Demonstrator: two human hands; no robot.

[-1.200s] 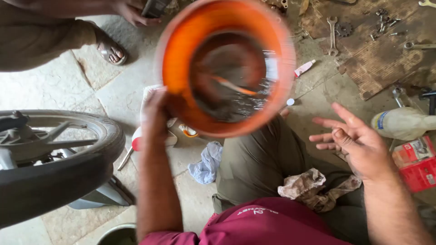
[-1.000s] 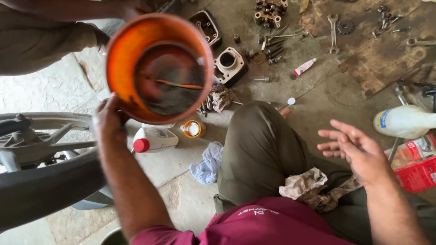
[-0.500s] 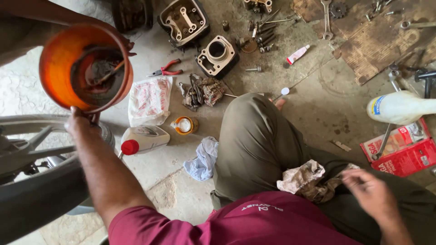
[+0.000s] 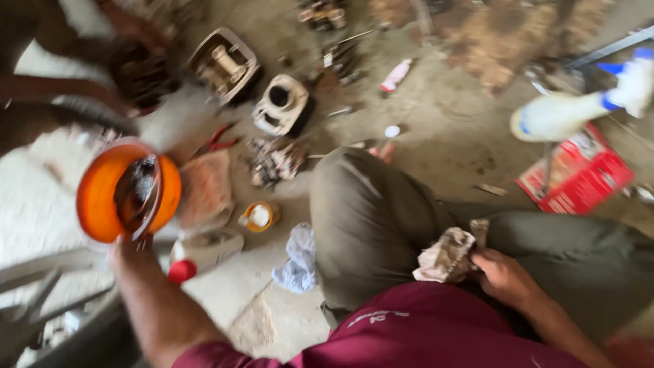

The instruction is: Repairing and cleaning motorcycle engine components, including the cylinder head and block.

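Left hand (image 4: pixel 129 249): closed on rim of orange bowl (image 4: pixel 102 194), held out leftward; contents dark, blurred, possibly oily liquid. Right hand (image 4: pixel 504 276): clutching dirty rag (image 4: pixel 446 255) on lap. Cylinder block (image 4: pixel 283 103) lies ahead, untouched.

The bucket (image 4: pixel 128 192) is bright orange with a dark inside. The rag (image 4: pixel 446 255) on the olive-green trousers (image 4: pixel 375 218) is dirty beige. The shirt (image 4: pixel 422 334) is maroon, the carton (image 4: pixel 575 170) red, the bottle cap (image 4: pixel 182 270) red, the cloth (image 4: pixel 298 262) pale blue-white.
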